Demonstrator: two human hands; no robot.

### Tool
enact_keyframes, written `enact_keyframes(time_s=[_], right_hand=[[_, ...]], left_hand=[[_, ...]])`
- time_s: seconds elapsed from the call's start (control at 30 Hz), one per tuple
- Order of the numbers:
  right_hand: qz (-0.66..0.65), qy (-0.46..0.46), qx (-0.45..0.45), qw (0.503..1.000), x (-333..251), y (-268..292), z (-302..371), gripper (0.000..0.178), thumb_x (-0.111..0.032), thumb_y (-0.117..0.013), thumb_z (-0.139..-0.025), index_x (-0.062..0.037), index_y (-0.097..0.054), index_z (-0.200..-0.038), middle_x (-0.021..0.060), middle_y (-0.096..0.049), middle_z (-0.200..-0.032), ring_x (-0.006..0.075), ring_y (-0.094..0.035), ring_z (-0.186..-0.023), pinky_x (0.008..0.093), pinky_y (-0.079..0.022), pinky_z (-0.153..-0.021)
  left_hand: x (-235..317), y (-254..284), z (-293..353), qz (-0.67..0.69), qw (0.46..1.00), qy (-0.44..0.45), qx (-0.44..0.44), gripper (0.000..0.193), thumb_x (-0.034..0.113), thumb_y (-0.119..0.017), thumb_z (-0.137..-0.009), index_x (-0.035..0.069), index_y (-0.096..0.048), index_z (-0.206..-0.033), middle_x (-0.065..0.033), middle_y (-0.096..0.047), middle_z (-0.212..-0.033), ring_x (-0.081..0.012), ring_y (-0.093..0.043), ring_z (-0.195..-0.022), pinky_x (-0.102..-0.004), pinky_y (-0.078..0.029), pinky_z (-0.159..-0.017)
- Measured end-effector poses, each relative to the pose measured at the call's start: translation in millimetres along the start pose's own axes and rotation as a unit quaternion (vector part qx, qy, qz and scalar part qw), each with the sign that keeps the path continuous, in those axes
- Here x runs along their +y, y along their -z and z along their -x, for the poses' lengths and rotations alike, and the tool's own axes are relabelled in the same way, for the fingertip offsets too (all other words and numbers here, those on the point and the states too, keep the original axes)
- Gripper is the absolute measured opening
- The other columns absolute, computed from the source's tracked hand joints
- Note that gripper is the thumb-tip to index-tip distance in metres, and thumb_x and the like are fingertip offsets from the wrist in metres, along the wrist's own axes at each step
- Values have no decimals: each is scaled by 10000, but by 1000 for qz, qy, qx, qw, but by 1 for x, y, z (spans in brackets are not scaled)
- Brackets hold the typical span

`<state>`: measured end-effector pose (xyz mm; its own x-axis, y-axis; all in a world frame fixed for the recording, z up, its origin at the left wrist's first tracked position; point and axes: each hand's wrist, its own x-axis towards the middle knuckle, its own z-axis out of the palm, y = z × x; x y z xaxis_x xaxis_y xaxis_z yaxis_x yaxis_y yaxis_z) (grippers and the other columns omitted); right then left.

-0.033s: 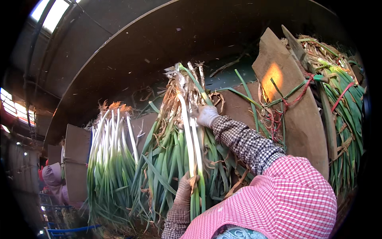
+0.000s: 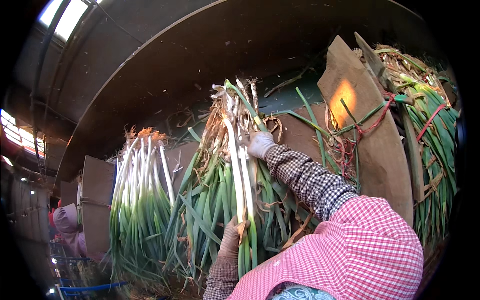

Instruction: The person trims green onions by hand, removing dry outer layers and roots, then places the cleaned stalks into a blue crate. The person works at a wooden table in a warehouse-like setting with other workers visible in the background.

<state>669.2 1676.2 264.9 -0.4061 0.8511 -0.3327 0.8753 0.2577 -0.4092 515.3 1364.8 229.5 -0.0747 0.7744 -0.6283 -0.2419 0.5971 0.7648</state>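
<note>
My left hand (image 2: 231, 239), in a brownish glove, is closed round the green part of long green onions (image 2: 246, 190), whose white stems point away from me. My right hand (image 2: 260, 144), in a whitish glove, is farther up, its fingers bent against the upper stems; its fingertips are partly hidden. Beneath both hands lies a heap of unpeeled green onions (image 2: 210, 200) with dry brown skins and dark leaves. To the left lies a bunch of cleaned green onions (image 2: 142, 195), its white stems and reddish-brown roots at the far end.
A board (image 2: 345, 95) stands upright on the right, with red string (image 2: 372, 122) and loose leaves on it. Beyond it lies another onion pile (image 2: 430, 145). A second board (image 2: 95, 200) stands at left, near another person (image 2: 69, 227). A dark curved wall (image 2: 165, 65) rises behind.
</note>
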Motion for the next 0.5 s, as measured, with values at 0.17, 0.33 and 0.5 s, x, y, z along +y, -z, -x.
enact_keyframes(time_s=[0.17,0.33,0.5], right_hand=[[-55,32,-20,998,8,-28,59,561,-384,-552,-976,35,-539,-1349,220,-660,-1232,282,-693,-998,393,-550,-880],[25,37,183,982,45,-29,82,708,-489,-664,-860,8,-515,-1341,244,-695,-1132,381,-672,-1070,484,-512,-904],[-844,29,-106,526,9,-25,63,664,-451,-773,-847,23,-554,-1258,243,-683,-1111,311,-701,-942,465,-601,-858]], left_hand=[[5,0,-18,-7,999,-32,-26,487,259,-761,-871,35,-582,-1265,-47,-677,-973,-167,-619,-779,-317,-526,-682],[62,-31,35,94,993,9,-72,664,150,-770,-757,44,-505,-1357,-92,-635,-901,-199,-636,-702,-309,-548,-611],[89,-52,68,87,970,79,-212,810,353,-847,-731,21,-491,-1378,-82,-621,-877,-195,-612,-750,-300,-524,-672]])
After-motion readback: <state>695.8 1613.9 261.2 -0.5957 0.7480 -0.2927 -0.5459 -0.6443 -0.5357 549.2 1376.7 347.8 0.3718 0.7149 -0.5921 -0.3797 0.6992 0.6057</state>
